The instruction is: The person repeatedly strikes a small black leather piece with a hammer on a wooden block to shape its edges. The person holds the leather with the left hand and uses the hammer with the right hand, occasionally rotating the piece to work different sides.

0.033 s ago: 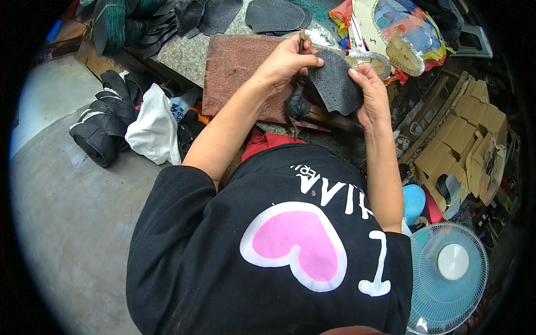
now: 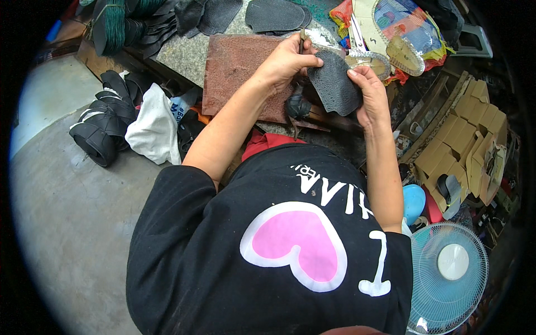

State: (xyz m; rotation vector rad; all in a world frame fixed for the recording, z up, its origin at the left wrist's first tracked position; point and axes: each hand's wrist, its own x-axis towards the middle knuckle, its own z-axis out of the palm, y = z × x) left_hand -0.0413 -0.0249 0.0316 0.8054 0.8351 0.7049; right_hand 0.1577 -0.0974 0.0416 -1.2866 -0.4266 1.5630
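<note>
Over the bench, both hands hold up a black pebbled leather piece (image 2: 336,84), broad and rounded toward the lower end. My left hand (image 2: 290,58) pinches its upper left edge, thumb in front. Beside that hand's index finger rises a slim brownish stick-like thing (image 2: 302,40); whether the hand grips it I cannot tell. My right hand (image 2: 371,95) is closed on the piece's right edge, thumb on the near face. A reddish-brown board (image 2: 234,72) lies under and left of my left hand. Just below the hands is a dark wrapped, rounded object (image 2: 298,105).
More black leather pieces (image 2: 273,15) lie at the bench's far side. Scissors (image 2: 356,34) and pale sole-shaped forms (image 2: 405,56) are beyond my right hand. Black strapped items (image 2: 103,120) and a white cloth (image 2: 153,125) sit at left. Cardboard boxes (image 2: 463,139) and a fan (image 2: 449,285) stand at right.
</note>
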